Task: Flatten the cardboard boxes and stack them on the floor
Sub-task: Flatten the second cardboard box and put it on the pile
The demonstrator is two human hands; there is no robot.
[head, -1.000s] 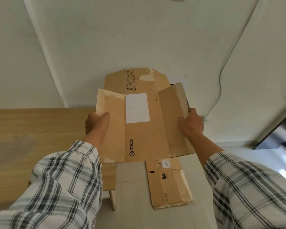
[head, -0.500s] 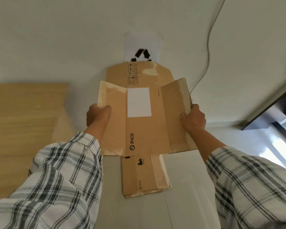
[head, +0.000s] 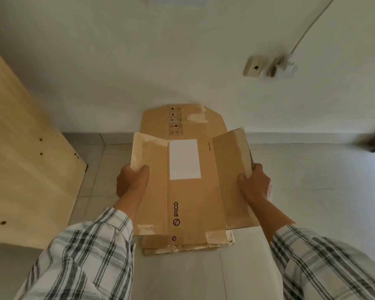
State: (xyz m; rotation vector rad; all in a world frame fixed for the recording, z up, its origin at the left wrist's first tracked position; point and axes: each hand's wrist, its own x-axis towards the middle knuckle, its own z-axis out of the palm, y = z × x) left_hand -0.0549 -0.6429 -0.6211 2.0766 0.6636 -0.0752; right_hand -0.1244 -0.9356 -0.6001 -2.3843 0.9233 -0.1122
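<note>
The flattened box (head: 193, 174), marked PICO and bearing a blank white label (head: 185, 159), is held at centre frame by both hands. The left hand (head: 131, 182) is clamped on the box's left flap, thumb on top; the right hand (head: 254, 184) is clamped on the right flap edge, thumb likewise on the upper face. Directly beneath, at lower centre, the stack of flattened boxes (head: 186, 245) lies on the pale tiled floor (head: 312, 180), its near edge showing below the held box. Judged step in hand: lowering this piece onto the stack. To do it well, the near edge should be brought level with the stack's near edge before release — the right flap stands slightly raised and wants pressing flat, or it may spring up and tilt later pieces. Both hands should let go together, low, so the box does not slide toward the wall (head: 182, 61). A wooden panel (head: 20, 159) stands at the left, clear of the drop.
</note>
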